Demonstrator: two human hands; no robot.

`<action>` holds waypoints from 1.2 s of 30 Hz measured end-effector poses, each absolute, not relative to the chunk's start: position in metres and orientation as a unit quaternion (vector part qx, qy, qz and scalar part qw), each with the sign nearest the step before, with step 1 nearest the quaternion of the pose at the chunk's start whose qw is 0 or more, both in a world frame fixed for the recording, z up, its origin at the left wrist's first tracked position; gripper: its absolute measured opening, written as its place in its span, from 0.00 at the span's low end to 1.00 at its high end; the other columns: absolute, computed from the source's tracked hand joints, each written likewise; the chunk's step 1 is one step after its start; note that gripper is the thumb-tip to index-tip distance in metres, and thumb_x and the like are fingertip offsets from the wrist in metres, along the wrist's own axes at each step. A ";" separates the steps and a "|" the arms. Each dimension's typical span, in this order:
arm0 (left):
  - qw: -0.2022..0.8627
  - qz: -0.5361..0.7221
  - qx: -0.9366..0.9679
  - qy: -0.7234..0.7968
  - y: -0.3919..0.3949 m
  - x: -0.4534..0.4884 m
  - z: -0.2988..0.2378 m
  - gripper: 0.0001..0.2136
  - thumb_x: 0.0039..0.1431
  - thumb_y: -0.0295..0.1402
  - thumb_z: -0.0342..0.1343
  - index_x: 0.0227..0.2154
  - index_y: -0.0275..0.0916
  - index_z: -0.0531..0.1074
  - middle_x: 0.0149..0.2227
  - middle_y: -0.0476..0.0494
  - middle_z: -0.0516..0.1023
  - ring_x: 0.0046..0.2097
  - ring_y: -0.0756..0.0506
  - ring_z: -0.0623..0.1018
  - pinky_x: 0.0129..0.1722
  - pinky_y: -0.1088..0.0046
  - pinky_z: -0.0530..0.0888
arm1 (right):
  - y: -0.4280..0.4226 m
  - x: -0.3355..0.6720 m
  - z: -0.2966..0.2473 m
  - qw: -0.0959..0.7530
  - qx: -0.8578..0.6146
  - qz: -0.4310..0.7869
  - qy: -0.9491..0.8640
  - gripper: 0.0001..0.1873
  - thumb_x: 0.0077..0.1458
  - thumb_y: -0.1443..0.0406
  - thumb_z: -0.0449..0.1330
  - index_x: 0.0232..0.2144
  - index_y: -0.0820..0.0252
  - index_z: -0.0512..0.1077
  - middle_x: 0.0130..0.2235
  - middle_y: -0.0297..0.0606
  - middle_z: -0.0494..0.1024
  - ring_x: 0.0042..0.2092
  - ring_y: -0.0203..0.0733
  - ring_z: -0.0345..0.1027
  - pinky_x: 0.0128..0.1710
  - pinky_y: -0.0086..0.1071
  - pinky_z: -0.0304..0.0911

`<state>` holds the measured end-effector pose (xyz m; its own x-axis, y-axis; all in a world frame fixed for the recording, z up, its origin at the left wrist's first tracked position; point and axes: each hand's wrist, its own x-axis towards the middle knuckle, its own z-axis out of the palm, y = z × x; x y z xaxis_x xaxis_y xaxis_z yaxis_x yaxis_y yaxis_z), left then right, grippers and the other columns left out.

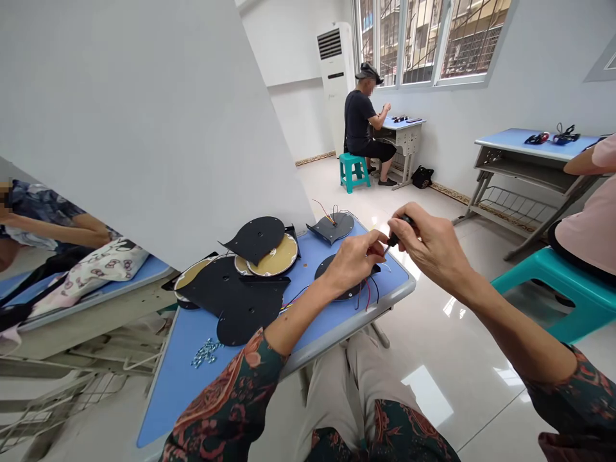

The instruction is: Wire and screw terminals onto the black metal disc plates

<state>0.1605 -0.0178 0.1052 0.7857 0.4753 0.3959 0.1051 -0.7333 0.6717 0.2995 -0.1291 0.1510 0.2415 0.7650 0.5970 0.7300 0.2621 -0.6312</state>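
Note:
My right hand [428,247] is closed round the black handle of a small screwdriver [393,240], whose thin shaft points down and left. At the screwdriver's tip, the fingertips of my left hand [353,260] are pinched together; whatever lies between them is too small to make out. Below my left hand, partly hidden by it, a round black plate [327,268] with red, black and white wires rests near the table's right end. Behind it lies another black plate [333,226] with thin wires standing up from its middle.
On the blue table [308,321], black plates [212,289] and gold-faced discs [276,256] are piled at left, beside a heap of small screws [206,353]. A white wall or pillar [168,128] borders the table's back. A person on a teal stool [568,289] sits at right.

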 end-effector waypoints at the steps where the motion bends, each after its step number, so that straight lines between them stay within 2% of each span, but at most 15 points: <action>1: 0.320 0.275 0.892 0.163 -0.009 0.165 0.105 0.13 0.52 0.16 0.59 0.37 0.40 0.73 0.30 0.54 0.79 0.33 0.49 0.79 0.38 0.74 0.73 | -0.119 0.301 0.148 0.503 -0.605 0.012 -0.618 0.17 0.68 0.51 0.53 0.33 0.55 0.68 0.22 0.28 0.69 0.23 0.33 0.60 0.28 0.28 0.55; 8: 0.312 0.236 0.893 0.222 0.018 0.160 0.062 0.11 0.52 0.16 0.59 0.33 0.39 0.71 0.29 0.54 0.80 0.34 0.49 0.78 0.40 0.73 0.72 | -0.082 0.299 0.110 0.456 -0.644 0.099 -0.607 0.10 0.68 0.59 0.54 0.34 0.56 0.66 0.23 0.29 0.69 0.25 0.36 0.63 0.30 0.29 0.56; 13: 0.302 0.214 0.896 0.247 0.026 0.154 0.041 0.10 0.53 0.16 0.59 0.33 0.39 0.72 0.32 0.51 0.82 0.36 0.47 0.80 0.39 0.72 0.73 | -0.074 0.290 0.099 0.397 -0.677 0.106 -0.611 0.11 0.68 0.61 0.53 0.31 0.55 0.65 0.24 0.29 0.66 0.25 0.37 0.59 0.28 0.29 0.54; 18: 0.244 0.215 0.911 0.255 0.028 0.157 0.027 0.10 0.54 0.17 0.60 0.32 0.38 0.74 0.34 0.47 0.81 0.37 0.44 0.81 0.38 0.71 0.74 | -0.069 0.287 0.095 0.359 -0.689 0.115 -0.619 0.09 0.68 0.62 0.54 0.33 0.56 0.65 0.25 0.30 0.67 0.27 0.37 0.60 0.29 0.29 0.54; 29: 0.196 0.220 0.921 0.253 0.028 0.153 0.021 0.09 0.55 0.19 0.60 0.36 0.39 0.75 0.34 0.47 0.81 0.37 0.43 0.81 0.39 0.70 0.76 | -0.062 0.287 0.090 0.345 -0.690 0.114 -0.626 0.09 0.69 0.63 0.54 0.34 0.56 0.66 0.25 0.31 0.69 0.27 0.37 0.61 0.30 0.29 0.54; 36: 0.247 0.210 0.911 0.254 0.030 0.148 0.026 0.13 0.58 0.18 0.54 0.42 0.41 0.74 0.37 0.48 0.84 0.41 0.43 0.83 0.42 0.70 0.77 | -0.059 0.287 0.090 0.320 -0.693 0.118 -0.635 0.10 0.71 0.61 0.51 0.35 0.57 0.65 0.24 0.29 0.65 0.25 0.37 0.58 0.29 0.30 0.51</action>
<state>0.1476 0.0300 0.0262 0.7826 0.5667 0.2577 0.3592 -0.7491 0.5566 0.2869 -0.0590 0.0905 0.1647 0.9561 0.2426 0.8047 0.0120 -0.5936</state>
